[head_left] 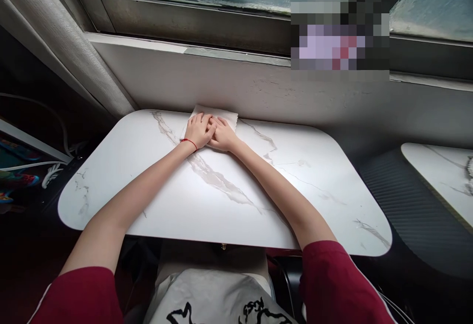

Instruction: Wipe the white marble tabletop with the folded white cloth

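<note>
A white wipe (pixel 230 118) with a scalloped edge lies at the far edge of the white marbled table (pixel 155 205). My left hand (pixel 198 129), with a red string bracelet (pixel 190 142) at the wrist, rests palm down on it with fingers outstretched. Right beside it, my right hand (pixel 220 134) also lies palm down on the wipe, its fingers touching those of the left hand. The two hands cover the near part of the wipe. Some of the right fingertips are hidden where the hands meet.
A pale wall (pixel 266 92) runs along the table's far edge, below a window frame (pixel 192 20). A light curtain (pixel 70 33) hangs at left near white cables (pixel 51 173). At right are a dark ribbed surface (pixel 391 205) and another marbled tabletop (pixel 439 166).
</note>
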Tool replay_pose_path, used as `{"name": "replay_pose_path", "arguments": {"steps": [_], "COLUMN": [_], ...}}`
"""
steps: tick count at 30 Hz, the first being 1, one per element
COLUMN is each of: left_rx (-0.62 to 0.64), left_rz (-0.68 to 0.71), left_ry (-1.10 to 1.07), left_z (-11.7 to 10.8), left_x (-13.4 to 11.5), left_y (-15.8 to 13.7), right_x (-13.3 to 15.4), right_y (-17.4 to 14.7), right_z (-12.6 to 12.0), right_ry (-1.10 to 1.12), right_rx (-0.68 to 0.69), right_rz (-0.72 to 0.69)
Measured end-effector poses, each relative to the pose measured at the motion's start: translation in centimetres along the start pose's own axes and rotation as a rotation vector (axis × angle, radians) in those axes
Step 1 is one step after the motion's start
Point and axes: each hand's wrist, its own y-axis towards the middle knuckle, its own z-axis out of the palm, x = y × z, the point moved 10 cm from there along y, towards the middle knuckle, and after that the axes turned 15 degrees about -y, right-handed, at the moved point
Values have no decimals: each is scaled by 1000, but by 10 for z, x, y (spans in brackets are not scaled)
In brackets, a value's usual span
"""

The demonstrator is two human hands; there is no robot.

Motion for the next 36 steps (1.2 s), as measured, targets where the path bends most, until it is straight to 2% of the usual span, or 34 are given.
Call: {"name": "replay_pose_path", "arguments": {"steps": [5,8,15,19,23,26,29,33,36], "left_rx": [1,15,118,171,247,319,396,445,435], "left_rz": [-15,16,169,307,438,464,516,591,564], "left_ry": [3,-6,-34,-65,-59,-115,-168,-205,-246], "left_z": [-1,3,27,26,15,11,14,17,16], "left_x": [-2,-13,-70,-102,-116,-116,-124,-139,-142], "left_y": [-6,-17,-61,-75,-71,-68,-78,-99,-103], "right_x": [6,13,25,36,63,86,103,115,115], "right_y": [-5,-20,-94,-124,-134,-141,-152,-167,-170], "right_z": [-4,-9,-30,-45,-56,-63,-69,-77,-81], "right_ry": [1,-1,-69,-109,-117,-112,-77,-53,-53], "right_rx": [28,38,61,81,98,82,74,48,45], "right_rz": [41,60,160,233,196,167,166,143,93]}}
